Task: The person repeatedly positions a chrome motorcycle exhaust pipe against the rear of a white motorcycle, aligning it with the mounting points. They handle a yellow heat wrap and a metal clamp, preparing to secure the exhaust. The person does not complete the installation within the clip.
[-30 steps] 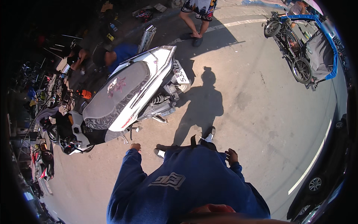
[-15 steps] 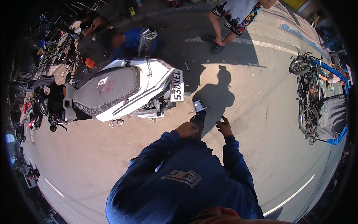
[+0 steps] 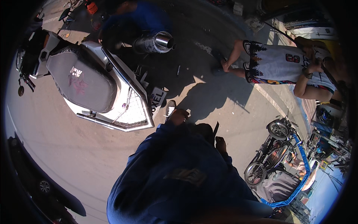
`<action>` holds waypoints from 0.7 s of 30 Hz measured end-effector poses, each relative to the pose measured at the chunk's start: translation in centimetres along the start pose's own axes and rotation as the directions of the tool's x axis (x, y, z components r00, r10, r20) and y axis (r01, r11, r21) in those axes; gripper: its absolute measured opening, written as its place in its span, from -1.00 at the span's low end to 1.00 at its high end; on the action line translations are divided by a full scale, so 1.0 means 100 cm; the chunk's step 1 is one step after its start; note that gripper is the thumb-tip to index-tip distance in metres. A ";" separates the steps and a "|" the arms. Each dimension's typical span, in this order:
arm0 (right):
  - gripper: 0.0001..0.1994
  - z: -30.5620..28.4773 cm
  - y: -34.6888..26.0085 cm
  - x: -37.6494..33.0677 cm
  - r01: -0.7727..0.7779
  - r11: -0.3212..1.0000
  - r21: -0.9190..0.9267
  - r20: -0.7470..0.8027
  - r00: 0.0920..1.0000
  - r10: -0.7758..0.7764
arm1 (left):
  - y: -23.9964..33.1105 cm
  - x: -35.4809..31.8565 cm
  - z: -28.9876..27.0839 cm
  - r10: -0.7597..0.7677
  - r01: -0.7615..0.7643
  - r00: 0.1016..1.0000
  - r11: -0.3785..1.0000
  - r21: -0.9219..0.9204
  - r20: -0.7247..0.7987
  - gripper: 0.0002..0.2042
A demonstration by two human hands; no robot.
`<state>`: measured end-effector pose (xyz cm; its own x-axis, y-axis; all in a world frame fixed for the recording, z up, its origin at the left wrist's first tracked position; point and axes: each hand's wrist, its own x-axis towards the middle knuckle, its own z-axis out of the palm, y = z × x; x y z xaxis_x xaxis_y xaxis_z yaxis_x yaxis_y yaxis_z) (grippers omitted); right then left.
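My left hand [image 3: 179, 116] hangs low in front of my body, beside my dark shoe with white laces [image 3: 170, 108]. Its fingers are loosely bent and a little apart, with nothing visible in them. My right hand [image 3: 220, 144] is lower and farther right, partly in shadow. A thin dark pointed strip [image 3: 216, 129] rises next to it; whether the hand touches it is unclear. Left of my left hand stands a white scooter [image 3: 136, 108] with a grey patterned seat [image 3: 80, 82] and a tilted licence plate [image 3: 158, 98] at its rear. Neither hand touches the scooter.
A co-worker in blue [image 3: 143, 16] is low beside the scooter, behind a shiny exhaust muffler [image 3: 154, 43]. Another person in a white jersey [image 3: 278, 63] stands at the far right. A motorcycle with a blue-edged sidecar [image 3: 294, 186] is at right, a dark car [image 3: 41, 190] at lower left.
My view has turned; the scooter looks closer and the standing person shows more fully. My right hand has dropped lower, its spread fingers now less visible. A dark car has come into view at lower left.
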<state>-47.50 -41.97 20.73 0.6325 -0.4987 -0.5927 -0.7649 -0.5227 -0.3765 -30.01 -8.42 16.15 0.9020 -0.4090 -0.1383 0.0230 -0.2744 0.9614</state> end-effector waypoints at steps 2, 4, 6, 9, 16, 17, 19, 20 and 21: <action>-0.74 -0.023 -0.043 0.061 0.496 0.863 -0.097 0.066 0.868 -0.492 | 0.002 0.030 -0.010 -0.325 0.309 0.946 0.904 -0.294 -0.006 -0.93; -0.59 -0.030 -0.101 0.129 0.585 0.811 0.021 0.247 0.783 -0.571 | 0.008 0.059 -0.022 -0.435 0.313 0.890 0.804 -0.506 -0.139 -0.77; -0.57 -0.040 -0.166 0.191 0.122 0.979 0.161 0.567 0.801 -0.193 | 0.016 0.097 -0.042 -0.579 0.280 0.785 0.647 -0.709 -0.219 -0.57; -0.63 -0.007 -0.287 0.282 0.290 0.956 0.049 0.600 0.757 -0.260 | 0.027 0.146 -0.082 -0.654 -0.045 0.638 0.496 -0.867 -0.407 -0.44; -0.36 0.141 -0.560 0.403 0.825 0.293 0.484 0.507 0.009 -0.862 | 0.022 0.239 -0.131 -0.091 -0.091 0.237 0.989 -0.115 -0.967 0.08; -0.36 0.150 -0.586 0.405 0.826 0.206 0.524 0.462 -0.073 -0.884 | 0.019 0.253 -0.135 0.077 0.060 0.196 0.994 0.091 -0.978 0.17; -0.37 0.159 -0.621 0.393 0.780 0.030 0.625 0.364 -0.257 -0.895 | 0.015 0.277 -0.140 0.166 0.149 0.077 0.973 0.176 -0.983 0.24; -0.37 0.162 -0.632 0.382 0.748 -0.045 0.662 0.313 -0.330 -0.890 | 0.012 0.285 -0.144 0.233 0.199 0.022 0.952 0.233 -0.972 0.28; -0.37 0.163 -0.639 0.371 0.713 -0.108 0.692 0.267 -0.392 -0.880 | 0.008 0.291 -0.148 0.274 0.170 0.006 0.947 0.271 -0.962 0.25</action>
<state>22.84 -15.77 11.19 0.3926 0.8403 0.3739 0.4493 0.1795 -0.8752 2.63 -7.67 16.37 0.4267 0.7590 0.4918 0.0583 -0.5658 0.8225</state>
